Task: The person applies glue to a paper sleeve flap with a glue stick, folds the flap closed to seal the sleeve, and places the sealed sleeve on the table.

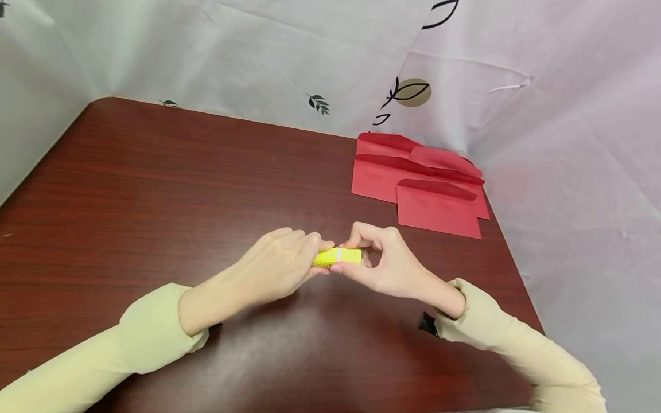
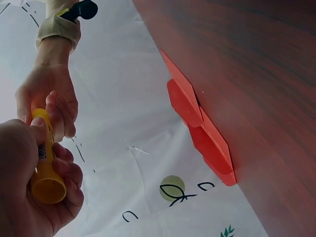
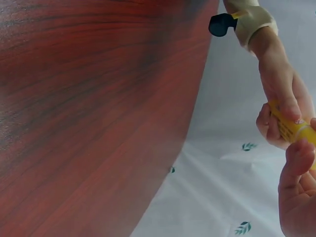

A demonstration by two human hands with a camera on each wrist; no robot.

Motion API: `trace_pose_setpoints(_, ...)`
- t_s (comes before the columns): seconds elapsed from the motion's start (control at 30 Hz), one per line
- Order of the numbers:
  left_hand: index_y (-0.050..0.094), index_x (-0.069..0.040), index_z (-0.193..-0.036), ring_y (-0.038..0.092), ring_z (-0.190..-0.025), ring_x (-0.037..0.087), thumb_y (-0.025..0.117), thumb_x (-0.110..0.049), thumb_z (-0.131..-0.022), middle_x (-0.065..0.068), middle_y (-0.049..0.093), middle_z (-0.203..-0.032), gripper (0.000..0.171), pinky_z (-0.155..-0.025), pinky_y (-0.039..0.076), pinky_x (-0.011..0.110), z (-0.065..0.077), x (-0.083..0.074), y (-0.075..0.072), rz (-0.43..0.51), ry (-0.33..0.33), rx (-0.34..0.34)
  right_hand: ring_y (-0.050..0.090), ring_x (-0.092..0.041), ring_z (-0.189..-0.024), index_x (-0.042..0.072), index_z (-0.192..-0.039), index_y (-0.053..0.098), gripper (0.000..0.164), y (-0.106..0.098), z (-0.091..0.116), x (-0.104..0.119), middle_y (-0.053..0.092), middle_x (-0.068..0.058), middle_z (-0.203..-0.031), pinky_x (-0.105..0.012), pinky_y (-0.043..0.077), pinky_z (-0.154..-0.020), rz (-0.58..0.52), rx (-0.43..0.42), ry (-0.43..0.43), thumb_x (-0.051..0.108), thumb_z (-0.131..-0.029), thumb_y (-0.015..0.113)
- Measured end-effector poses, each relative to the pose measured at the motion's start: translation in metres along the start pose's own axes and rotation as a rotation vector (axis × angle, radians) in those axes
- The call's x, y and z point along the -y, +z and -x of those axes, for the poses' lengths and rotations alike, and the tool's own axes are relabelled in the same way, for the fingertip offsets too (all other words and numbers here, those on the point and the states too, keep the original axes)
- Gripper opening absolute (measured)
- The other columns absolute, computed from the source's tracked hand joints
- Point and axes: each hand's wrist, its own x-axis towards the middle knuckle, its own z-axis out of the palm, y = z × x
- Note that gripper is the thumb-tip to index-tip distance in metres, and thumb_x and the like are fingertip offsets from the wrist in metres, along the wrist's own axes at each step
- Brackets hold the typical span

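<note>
A yellow glue stick (image 1: 326,258) with a pale ring round it is held level between both hands above the table. My left hand (image 1: 279,263) grips its body, fingers wrapped round it. The right hand (image 1: 393,265) pinches the other end, the cap side, between thumb and fingers. In the left wrist view the round hollow base of the glue stick (image 2: 48,183) faces the camera. Seen from the right wrist, the glue stick (image 3: 285,122) shows small print on its side, and the thumb of the left hand (image 3: 281,91) lies along it.
Several red envelopes (image 1: 439,209) with raised flaps overlap at the back right of the brown wooden table (image 1: 196,189). A white patterned cloth (image 1: 232,57) hangs behind the table and along its right side. Black wrist cameras show at both cuffs.
</note>
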Motion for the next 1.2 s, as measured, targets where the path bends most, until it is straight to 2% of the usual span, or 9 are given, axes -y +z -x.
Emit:
trace_pose_setpoints(0.13,0.056,-0.004,-0.097,0.042,-0.052,0.011,0.060,-0.041,-0.093,-0.001,0.066,-0.081,0.037,-0.050,0.032,0.020,0.000,0.000,0.000,-0.002,0.020,-0.008,0.037,-0.006,-0.046,0.014,-0.080,0.055,0.025,-0.001,0.002,0.002,0.059,0.007,-0.061,-0.020,0.031,-0.041,0.013,-0.007,-0.029,0.005,-0.077,0.078)
trace_pose_setpoints(0.47,0.056,-0.004,-0.097,0.045,-0.053,0.011,0.069,-0.039,-0.087,-0.001,0.066,-0.081,0.038,-0.050,0.033,0.019,-0.001,-0.001,-0.003,-0.003,0.040,-0.001,0.038,-0.005,-0.047,0.014,-0.079,0.055,0.026,-0.002,0.005,0.003,0.055,0.009,-0.058,-0.020,0.032,-0.042,0.034,-0.009,-0.046,0.004,-0.075,0.079)
trace_pose_setpoints(0.6,0.056,-0.005,-0.097,0.044,-0.052,0.011,0.054,-0.040,-0.096,-0.001,0.064,-0.079,0.036,-0.049,0.032,0.019,0.000,0.000,-0.002,-0.003,0.050,-0.012,0.038,-0.005,-0.047,0.014,-0.079,0.055,0.026,-0.002,0.005,0.003,0.053,0.009,-0.057,-0.020,0.032,-0.042,0.040,-0.009,-0.041,0.004,-0.075,0.079)
trace_pose_setpoints(0.77,0.055,-0.005,-0.096,0.043,-0.052,0.011,0.033,-0.042,-0.103,-0.001,0.063,-0.079,0.044,-0.049,0.032,0.019,0.000,0.000,-0.001,0.004,0.051,-0.021,0.039,-0.004,-0.047,0.014,-0.080,0.056,0.025,-0.003,0.007,0.003,0.053,0.008,-0.057,-0.020,0.033,-0.041,0.061,-0.005,-0.045,0.006,-0.076,0.079)
trace_pose_setpoints(0.8,0.055,-0.005,-0.096,0.042,-0.052,0.011,0.034,-0.042,-0.103,-0.001,0.064,-0.079,0.044,-0.049,0.032,0.019,0.000,0.000,-0.001,0.005,0.051,-0.021,0.039,-0.004,-0.046,0.015,-0.079,0.056,0.025,-0.003,0.007,0.003,0.053,0.008,-0.057,-0.019,0.034,-0.041,0.065,-0.004,-0.047,0.006,-0.076,0.079)
trace_pose_setpoints(0.9,0.056,-0.005,-0.097,0.044,-0.052,0.011,0.052,-0.041,-0.098,-0.001,0.064,-0.079,0.036,-0.049,0.032,0.019,0.000,0.000,-0.002,0.004,0.049,-0.005,0.039,-0.004,-0.046,0.016,-0.080,0.056,0.025,-0.004,0.007,0.003,0.054,0.009,-0.057,-0.019,0.034,-0.041,0.073,0.000,-0.048,0.007,-0.075,0.080)
trace_pose_setpoints(1.03,0.056,-0.005,-0.098,0.047,-0.055,0.012,0.077,-0.036,-0.080,-0.001,0.064,-0.078,0.041,-0.051,0.037,0.020,0.000,0.002,-0.004,0.011,0.008,0.041,0.042,-0.006,-0.048,0.014,-0.083,0.057,0.025,-0.003,0.005,-0.001,0.059,0.007,-0.063,-0.019,0.035,-0.043,0.059,-0.007,-0.024,0.006,-0.076,0.079)
trace_pose_setpoints(1.1,0.057,-0.006,-0.098,0.048,-0.058,0.014,0.081,-0.033,-0.077,0.000,0.063,-0.078,0.042,-0.053,0.039,0.022,0.000,0.005,-0.005,0.013,-0.035,0.064,0.047,-0.007,-0.052,0.014,-0.086,0.059,0.024,-0.002,0.003,-0.004,0.065,0.005,-0.070,-0.020,0.041,-0.047,0.051,-0.025,0.016,0.006,-0.076,0.079)
trace_pose_setpoints(1.2,0.057,-0.005,-0.099,0.049,-0.066,0.016,0.079,-0.028,-0.079,0.002,0.062,-0.083,0.038,-0.057,0.039,0.024,0.001,0.011,-0.005,0.023,-0.086,0.079,0.059,-0.011,-0.062,0.013,-0.091,0.061,0.023,0.000,0.000,-0.010,0.071,0.000,-0.087,-0.024,0.051,-0.055,0.014,-0.048,0.115,0.006,-0.078,0.078)
